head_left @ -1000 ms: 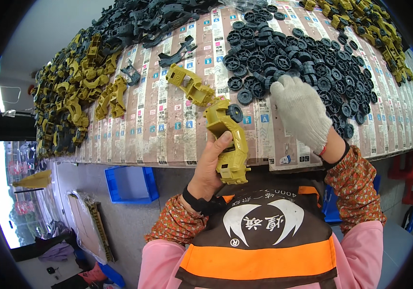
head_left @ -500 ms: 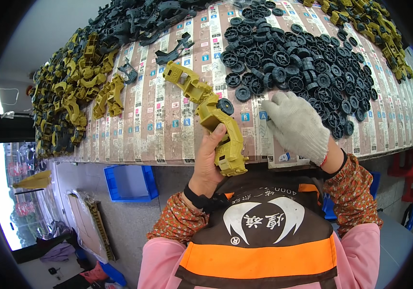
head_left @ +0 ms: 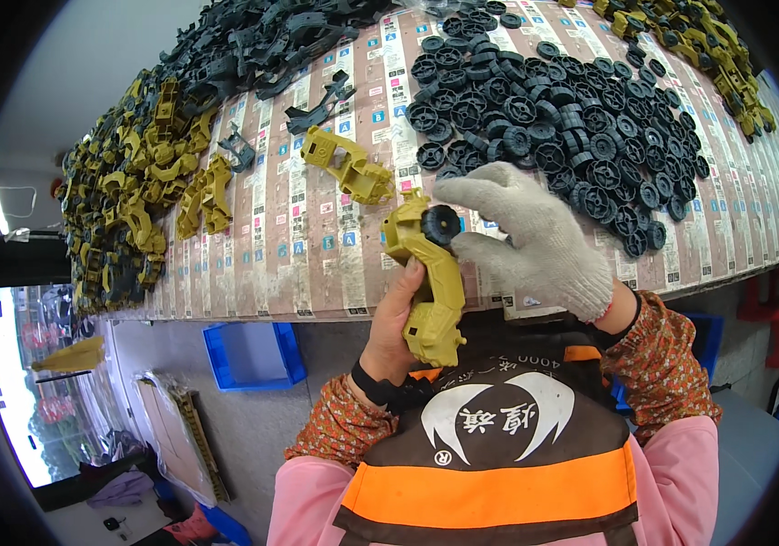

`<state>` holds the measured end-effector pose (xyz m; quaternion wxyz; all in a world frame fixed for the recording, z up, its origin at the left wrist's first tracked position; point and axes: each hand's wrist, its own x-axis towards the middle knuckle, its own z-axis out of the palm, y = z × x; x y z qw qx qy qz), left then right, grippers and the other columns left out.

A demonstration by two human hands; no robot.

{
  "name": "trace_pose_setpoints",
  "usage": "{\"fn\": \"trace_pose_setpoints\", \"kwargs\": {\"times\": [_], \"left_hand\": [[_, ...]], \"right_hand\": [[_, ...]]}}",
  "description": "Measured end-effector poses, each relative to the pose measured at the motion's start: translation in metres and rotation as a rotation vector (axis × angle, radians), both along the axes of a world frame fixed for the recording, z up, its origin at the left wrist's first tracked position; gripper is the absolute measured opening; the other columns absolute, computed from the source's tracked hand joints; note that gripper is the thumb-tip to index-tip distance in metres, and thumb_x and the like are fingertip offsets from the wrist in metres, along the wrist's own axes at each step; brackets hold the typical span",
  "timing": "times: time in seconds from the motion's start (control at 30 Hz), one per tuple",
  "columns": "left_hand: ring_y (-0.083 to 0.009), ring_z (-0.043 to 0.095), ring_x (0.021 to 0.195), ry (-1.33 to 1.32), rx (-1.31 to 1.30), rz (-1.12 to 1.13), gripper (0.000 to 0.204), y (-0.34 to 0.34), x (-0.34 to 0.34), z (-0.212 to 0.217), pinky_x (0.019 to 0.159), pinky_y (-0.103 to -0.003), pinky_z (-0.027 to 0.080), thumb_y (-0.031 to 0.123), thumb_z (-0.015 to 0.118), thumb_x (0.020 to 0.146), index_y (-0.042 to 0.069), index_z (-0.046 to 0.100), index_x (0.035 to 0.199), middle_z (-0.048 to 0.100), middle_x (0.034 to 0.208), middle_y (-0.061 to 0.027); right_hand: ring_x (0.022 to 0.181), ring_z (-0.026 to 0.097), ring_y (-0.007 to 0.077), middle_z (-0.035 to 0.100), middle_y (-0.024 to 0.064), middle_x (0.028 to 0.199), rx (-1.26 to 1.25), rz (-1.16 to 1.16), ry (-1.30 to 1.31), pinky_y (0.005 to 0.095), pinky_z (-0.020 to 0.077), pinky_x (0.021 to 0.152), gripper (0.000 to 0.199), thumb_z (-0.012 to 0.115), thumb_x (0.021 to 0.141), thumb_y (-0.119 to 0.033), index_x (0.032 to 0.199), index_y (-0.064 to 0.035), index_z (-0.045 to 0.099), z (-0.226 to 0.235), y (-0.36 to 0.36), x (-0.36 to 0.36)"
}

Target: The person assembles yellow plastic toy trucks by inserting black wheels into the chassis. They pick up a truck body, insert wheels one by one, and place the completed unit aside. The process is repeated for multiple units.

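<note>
My left hand (head_left: 394, 323) is closed around a yellow plastic toy vehicle body (head_left: 433, 291), held tilted above the table's near edge. A black toy wheel (head_left: 441, 224) sits at the body's upper right side. Over to the right, my right hand (head_left: 535, 237) wears a pale knitted glove. Its thumb and fingers are spread on either side of the wheel, the thumb very close to it; whether they touch cannot be made out. Just beyond lies another yellow body part (head_left: 346, 164) on the table. Past my right hand spreads a heap of black wheels (head_left: 594, 146).
Yellow bodies (head_left: 148, 173) are piled at the left, black plastic parts (head_left: 253, 45) at the far side. More yellow pieces (head_left: 698, 45) lie far right. A loose black part (head_left: 321, 102) rests mid-table. Below the table edge (head_left: 316, 316) stands a blue bin (head_left: 253, 357).
My right hand has moved left from beside the wheel heap to the wheel on the held body. The held body has come slightly nearer and turned more upright.
</note>
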<state>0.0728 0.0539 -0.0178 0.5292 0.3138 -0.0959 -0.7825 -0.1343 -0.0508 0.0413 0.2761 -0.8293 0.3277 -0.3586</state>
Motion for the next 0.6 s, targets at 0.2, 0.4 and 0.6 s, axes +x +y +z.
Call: {"fn": "trace_pose_setpoints", "kwargs": {"times": [0.2,0.4,0.6], "left_hand": [[-0.0161,0.074,0.096,-0.216,-0.033,-0.123,0.047,0.002,0.007,-0.005,0.079,-0.031,0.064,0.043,0.065,0.108,0.010,0.055,0.139,0.070,0.115,-0.0056],[-0.0159,0.073,0.097,-0.274,-0.050,-0.136,0.050,0.003,-0.001,0.018,0.078,-0.032,0.064,0.040,0.070,0.105,0.010,0.052,0.141,0.069,0.115,-0.0040],[-0.0159,0.073,0.099,-0.215,-0.021,0.024,0.046,-0.004,0.017,0.019,0.084,-0.032,0.064,0.031,0.067,0.107,0.012,0.050,0.145,0.068,0.119,-0.0045]], "right_hand": [[0.095,0.067,0.0359,0.067,0.0155,0.106,0.102,0.026,0.001,0.0431,0.0549,0.084,0.043,0.079,0.089,-0.017,0.128,-0.0036,0.068,-0.003,0.011,0.000],[0.096,0.067,0.0348,0.067,0.0154,0.103,0.072,0.118,0.007,0.0414,0.0558,0.088,0.037,0.079,0.088,-0.015,0.123,-0.0035,0.071,0.003,-0.002,-0.024],[0.091,0.066,0.0325,0.066,0.0130,0.099,-0.098,-0.170,0.423,0.0437,0.0555,0.081,0.024,0.075,0.087,-0.012,0.110,-0.0052,0.071,-0.002,-0.012,-0.056]]}}
